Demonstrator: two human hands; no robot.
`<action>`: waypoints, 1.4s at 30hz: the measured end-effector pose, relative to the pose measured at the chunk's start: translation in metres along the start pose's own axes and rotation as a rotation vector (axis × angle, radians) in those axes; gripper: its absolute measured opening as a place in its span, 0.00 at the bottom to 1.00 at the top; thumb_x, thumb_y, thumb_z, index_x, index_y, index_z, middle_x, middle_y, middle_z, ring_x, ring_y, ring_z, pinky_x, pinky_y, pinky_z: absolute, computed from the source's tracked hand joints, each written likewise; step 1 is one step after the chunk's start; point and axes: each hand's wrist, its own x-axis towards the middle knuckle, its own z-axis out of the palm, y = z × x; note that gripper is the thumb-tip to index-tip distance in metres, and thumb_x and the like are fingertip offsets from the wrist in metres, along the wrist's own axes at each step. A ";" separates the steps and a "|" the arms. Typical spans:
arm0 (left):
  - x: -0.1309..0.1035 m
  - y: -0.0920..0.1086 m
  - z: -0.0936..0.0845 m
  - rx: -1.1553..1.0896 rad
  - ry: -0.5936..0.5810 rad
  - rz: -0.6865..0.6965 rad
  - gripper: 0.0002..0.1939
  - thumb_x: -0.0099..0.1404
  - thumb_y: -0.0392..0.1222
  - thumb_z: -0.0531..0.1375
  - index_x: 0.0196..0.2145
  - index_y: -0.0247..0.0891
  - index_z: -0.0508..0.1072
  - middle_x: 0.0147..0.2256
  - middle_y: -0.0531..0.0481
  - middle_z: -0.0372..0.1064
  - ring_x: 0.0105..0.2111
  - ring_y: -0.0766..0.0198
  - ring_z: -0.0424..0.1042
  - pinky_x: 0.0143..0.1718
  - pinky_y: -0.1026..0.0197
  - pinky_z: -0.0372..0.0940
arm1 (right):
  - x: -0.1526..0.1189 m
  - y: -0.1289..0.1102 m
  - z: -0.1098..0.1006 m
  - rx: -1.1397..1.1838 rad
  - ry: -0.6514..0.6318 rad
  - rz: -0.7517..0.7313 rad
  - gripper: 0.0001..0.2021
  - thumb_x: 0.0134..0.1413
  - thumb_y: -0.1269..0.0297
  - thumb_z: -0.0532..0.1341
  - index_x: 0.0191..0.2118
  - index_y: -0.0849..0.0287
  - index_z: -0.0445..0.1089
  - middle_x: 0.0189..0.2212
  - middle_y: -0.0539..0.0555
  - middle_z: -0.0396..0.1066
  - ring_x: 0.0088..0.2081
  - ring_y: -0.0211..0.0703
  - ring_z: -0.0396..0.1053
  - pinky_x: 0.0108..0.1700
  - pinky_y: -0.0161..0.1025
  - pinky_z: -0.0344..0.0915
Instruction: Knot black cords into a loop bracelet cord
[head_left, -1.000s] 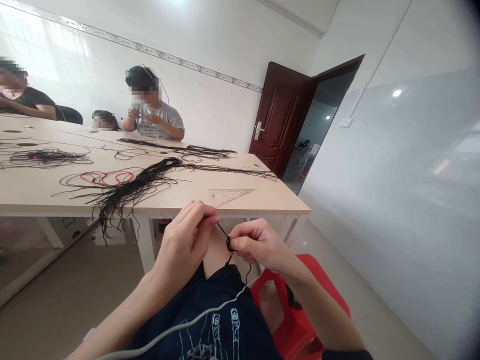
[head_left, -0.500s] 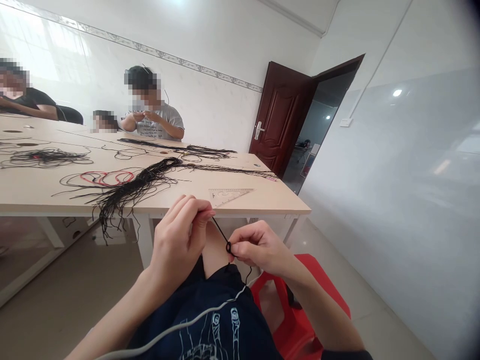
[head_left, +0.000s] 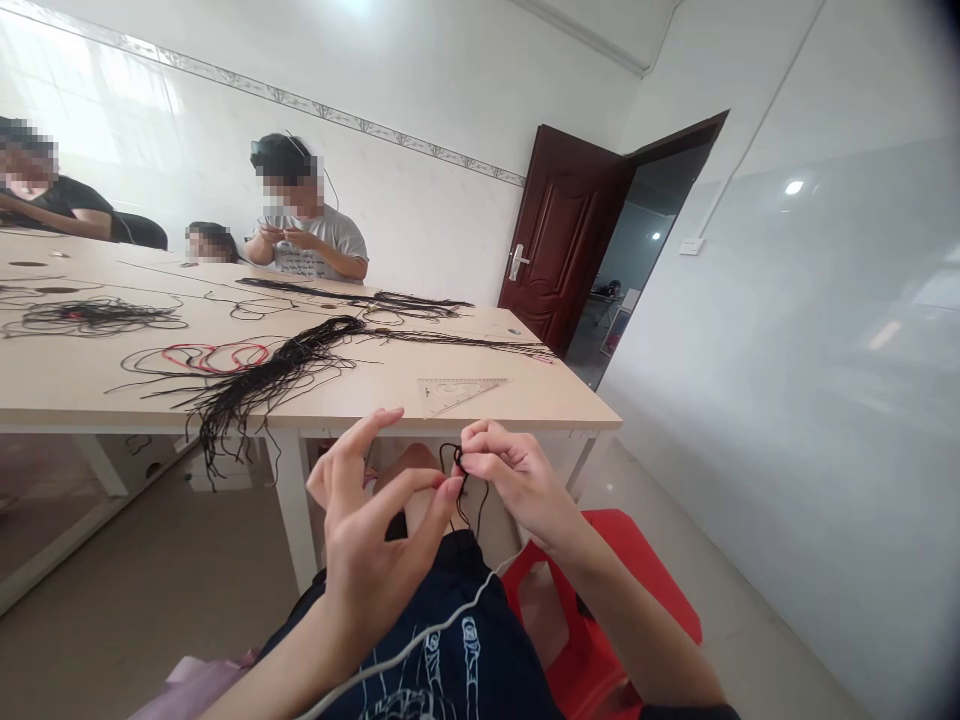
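Noting the layout by size: a pale desk (head_left: 375, 395) fills the middle distance; a red plastic stool (head_left: 637, 560) stands at the lower right, beside the right forearm. On the desk, a bundle of black cords (head_left: 277, 370) lies with loose ends hanging over the near edge; a clear set square (head_left: 457, 392) lies near that same edge, to the right of the bundle. Both hands work below and in front of the desk edge, above the lap. Right hand (head_left: 517, 480): thumb and forefinger pinched together on a black cord (head_left: 459, 459), which shows a small loop at the fingertips and thin ends hanging below. Left hand (head_left: 375, 535): thumb and forefinger tips drawn close just beside the cord, other fingers spread; cannot tell whether they grip a strand. Possible faults, as judged: the small loop could collapse or slip out if the right pinch loosens; the hanging ends could cross and tangle if the wrong strand is picked up, since black on black is hard to separate by eye. Against the half-second-earlier frame: there a straight strand runs from the raised left fingertips to the right hand; now the left hand is lower, its fingers opened out, the strand gone slack and curved, and the right hand slightly higher. Desk items look unchanged.
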 end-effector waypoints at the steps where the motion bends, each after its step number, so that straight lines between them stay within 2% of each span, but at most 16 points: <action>1: 0.001 0.000 0.003 -0.018 -0.014 -0.053 0.05 0.57 0.38 0.60 0.25 0.40 0.72 0.50 0.44 0.60 0.50 0.45 0.62 0.49 0.40 0.56 | 0.000 0.000 0.001 -0.033 0.028 -0.038 0.09 0.50 0.69 0.57 0.23 0.59 0.71 0.32 0.50 0.62 0.33 0.34 0.61 0.32 0.32 0.56; 5: 0.001 -0.002 0.008 -0.094 -0.003 -0.155 0.04 0.58 0.40 0.60 0.27 0.39 0.73 0.47 0.44 0.62 0.50 0.48 0.63 0.49 0.42 0.59 | 0.000 0.006 0.005 -0.119 0.152 -0.159 0.09 0.50 0.70 0.57 0.24 0.58 0.73 0.35 0.51 0.63 0.38 0.38 0.63 0.38 0.35 0.59; 10: -0.002 -0.002 0.009 -0.160 -0.016 -0.191 0.02 0.58 0.37 0.60 0.30 0.40 0.74 0.48 0.44 0.61 0.51 0.51 0.61 0.50 0.46 0.60 | 0.000 0.014 0.016 -0.098 0.241 -0.274 0.09 0.52 0.71 0.57 0.28 0.56 0.74 0.34 0.51 0.64 0.36 0.38 0.66 0.37 0.35 0.63; 17: -0.005 -0.003 0.012 -0.288 -0.104 -0.249 0.03 0.59 0.35 0.58 0.29 0.41 0.72 0.49 0.47 0.60 0.51 0.57 0.62 0.49 0.50 0.62 | 0.001 0.016 0.022 -0.010 0.230 -0.276 0.09 0.53 0.72 0.57 0.29 0.56 0.73 0.34 0.50 0.64 0.33 0.36 0.66 0.35 0.35 0.65; 21: -0.005 -0.003 0.010 -0.249 -0.128 -0.223 0.04 0.59 0.35 0.58 0.27 0.41 0.72 0.50 0.46 0.59 0.50 0.55 0.62 0.48 0.46 0.61 | 0.000 0.016 0.021 -0.007 0.234 -0.273 0.09 0.53 0.72 0.56 0.29 0.56 0.73 0.34 0.50 0.64 0.32 0.35 0.66 0.34 0.34 0.64; 26: -0.007 -0.002 0.010 -0.192 -0.220 -0.173 0.07 0.59 0.35 0.57 0.25 0.41 0.72 0.50 0.45 0.58 0.51 0.48 0.61 0.48 0.38 0.56 | -0.001 0.013 0.020 -0.061 0.242 -0.286 0.09 0.53 0.72 0.56 0.28 0.57 0.73 0.32 0.51 0.64 0.32 0.35 0.65 0.32 0.32 0.63; 30: -0.008 -0.004 0.008 -0.232 -0.273 -0.145 0.06 0.60 0.35 0.56 0.27 0.41 0.70 0.48 0.47 0.59 0.48 0.52 0.63 0.47 0.44 0.59 | -0.002 0.010 0.018 -0.088 0.233 -0.276 0.08 0.54 0.70 0.56 0.27 0.59 0.71 0.31 0.51 0.64 0.31 0.34 0.64 0.32 0.31 0.63; 32: -0.006 -0.005 0.004 -0.338 -0.245 -0.222 0.04 0.61 0.37 0.55 0.31 0.42 0.68 0.44 0.48 0.60 0.46 0.56 0.64 0.45 0.50 0.61 | -0.002 0.009 0.015 -0.107 0.227 -0.266 0.08 0.54 0.70 0.55 0.27 0.59 0.70 0.31 0.51 0.64 0.32 0.35 0.64 0.33 0.31 0.63; 34: -0.001 -0.004 -0.001 -0.492 -0.233 -0.386 0.03 0.63 0.40 0.53 0.36 0.43 0.66 0.40 0.49 0.62 0.41 0.61 0.65 0.41 0.56 0.63 | -0.003 0.009 0.014 -0.135 0.206 -0.252 0.07 0.55 0.70 0.55 0.28 0.59 0.69 0.32 0.51 0.64 0.33 0.35 0.64 0.34 0.31 0.63; 37: 0.009 -0.004 -0.004 -0.706 -0.330 -0.594 0.05 0.64 0.44 0.53 0.38 0.43 0.63 0.34 0.52 0.64 0.33 0.66 0.66 0.32 0.65 0.63 | -0.005 0.008 0.012 -0.185 0.157 -0.223 0.06 0.56 0.69 0.55 0.30 0.59 0.68 0.33 0.51 0.63 0.32 0.35 0.64 0.32 0.31 0.63; 39: 0.014 -0.004 -0.002 -0.824 -0.392 -0.650 0.06 0.63 0.44 0.55 0.37 0.43 0.62 0.33 0.53 0.64 0.29 0.69 0.65 0.25 0.69 0.61 | -0.007 0.006 0.011 -0.223 0.136 -0.209 0.07 0.56 0.69 0.54 0.30 0.59 0.68 0.31 0.50 0.63 0.31 0.34 0.64 0.30 0.30 0.62; 42: 0.017 -0.005 0.001 -0.909 -0.418 -0.679 0.07 0.62 0.43 0.57 0.36 0.42 0.61 0.32 0.54 0.62 0.25 0.72 0.63 0.21 0.71 0.58 | -0.008 0.002 0.011 -0.279 0.113 -0.216 0.08 0.56 0.70 0.54 0.29 0.60 0.69 0.27 0.49 0.63 0.28 0.33 0.62 0.29 0.30 0.60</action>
